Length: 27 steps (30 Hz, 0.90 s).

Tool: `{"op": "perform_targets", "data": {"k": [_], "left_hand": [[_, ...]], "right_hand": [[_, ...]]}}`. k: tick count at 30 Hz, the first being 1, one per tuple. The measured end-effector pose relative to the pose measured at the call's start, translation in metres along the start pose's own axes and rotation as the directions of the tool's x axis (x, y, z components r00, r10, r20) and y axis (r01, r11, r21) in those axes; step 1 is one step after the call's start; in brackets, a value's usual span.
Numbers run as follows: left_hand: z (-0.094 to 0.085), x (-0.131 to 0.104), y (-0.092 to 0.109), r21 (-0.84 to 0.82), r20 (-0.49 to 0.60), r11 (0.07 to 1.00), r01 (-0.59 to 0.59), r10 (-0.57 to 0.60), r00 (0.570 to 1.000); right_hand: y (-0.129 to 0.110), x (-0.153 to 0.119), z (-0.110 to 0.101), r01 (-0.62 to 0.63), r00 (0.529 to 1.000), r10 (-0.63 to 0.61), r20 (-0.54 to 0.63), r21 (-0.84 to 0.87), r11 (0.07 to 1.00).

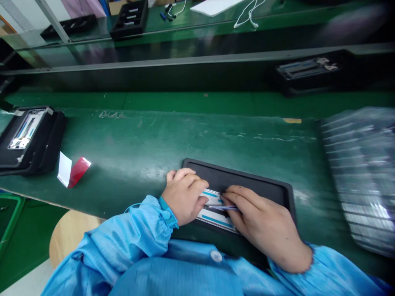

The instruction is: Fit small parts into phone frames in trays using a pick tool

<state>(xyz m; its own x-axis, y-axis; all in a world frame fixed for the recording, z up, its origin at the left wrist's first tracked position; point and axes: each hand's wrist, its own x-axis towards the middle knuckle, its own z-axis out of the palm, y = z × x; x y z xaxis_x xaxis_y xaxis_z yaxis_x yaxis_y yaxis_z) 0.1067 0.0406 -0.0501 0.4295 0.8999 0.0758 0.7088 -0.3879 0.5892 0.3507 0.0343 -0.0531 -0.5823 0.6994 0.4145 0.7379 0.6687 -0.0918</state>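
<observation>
Head view, panel [212,201]: blue strips on, work looks mid-way; what's left, can't tell
Place: in black tray [253,181], toward its front edge, near bench [129,144] front edge; under and between both hands
Left hand [187,197]: curled over panel's left end, clamped or just pressing unclear
Right hand [256,218]: pinched on thin tool [226,208] over panel

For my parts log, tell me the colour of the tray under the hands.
The tray is black, shown best in the head view.
</observation>
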Motion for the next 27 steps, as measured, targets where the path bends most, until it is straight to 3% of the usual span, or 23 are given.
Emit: {"op": "perform_targets", "data": {"k": [27], "left_hand": [[-0.001, 0.0, 0.001, 0.002, 0.01, 1.0, 0.009, -0.009, 1.0]], "right_hand": [[0.005, -0.008, -0.005, 0.07, 0.996, -0.069, 0.059, -0.019, 0.997]]}}
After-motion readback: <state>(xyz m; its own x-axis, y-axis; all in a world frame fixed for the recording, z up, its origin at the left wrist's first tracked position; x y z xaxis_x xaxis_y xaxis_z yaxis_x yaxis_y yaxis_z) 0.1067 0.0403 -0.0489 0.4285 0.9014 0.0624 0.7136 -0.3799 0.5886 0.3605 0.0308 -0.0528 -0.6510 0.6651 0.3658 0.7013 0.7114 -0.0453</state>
